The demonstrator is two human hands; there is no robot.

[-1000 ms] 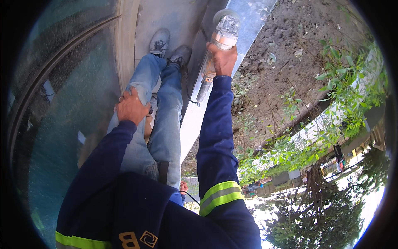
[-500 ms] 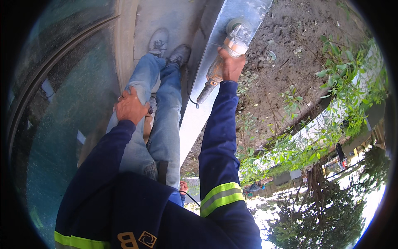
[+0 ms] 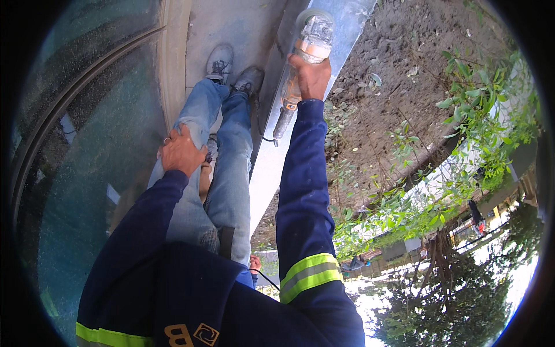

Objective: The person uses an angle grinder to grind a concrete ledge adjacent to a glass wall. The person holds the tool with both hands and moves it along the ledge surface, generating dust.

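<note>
"What's in the right grip [image 3: 313,78]?"

"A grinder [image 3: 315,43]. The grip is clamped around its body, with the grey, dusty head just above the grip and the narrower tail end [image 3: 282,122] below it and to the left."

"Where's the disc [image 3: 306,15]?"

"Beyond the head, above the grip, over a pale slab [image 3: 269,173]. I can't tell whether it touches the surface. The slab passes under the tool and runs on below the grip, to its left."

"Any cord?"

"A dark cord [image 3: 267,139] curves away by the tail end, below and left of the grip."

"And the left grip [image 3: 184,151]?"

"Well apart, below and left of the right one. It rests on a leg of the faded blue jeans [image 3: 228,191], fingers spread over the cloth, with a ring on one finger."

"What else lies around the right grip?"

"To its left, two dusty shoes [image 3: 219,61] on a grey floor [image 3: 243,32]; farther left, a curved glass pane [image 3: 98,156]. To its right, brown soil [image 3: 399,75] with fallen leaves, then green branches [image 3: 480,115]."

"Below it?"

"The navy sleeve [image 3: 303,191], with a yellow and grey band [image 3: 312,276]. Farther below and right, a tree [image 3: 433,301]."
</note>
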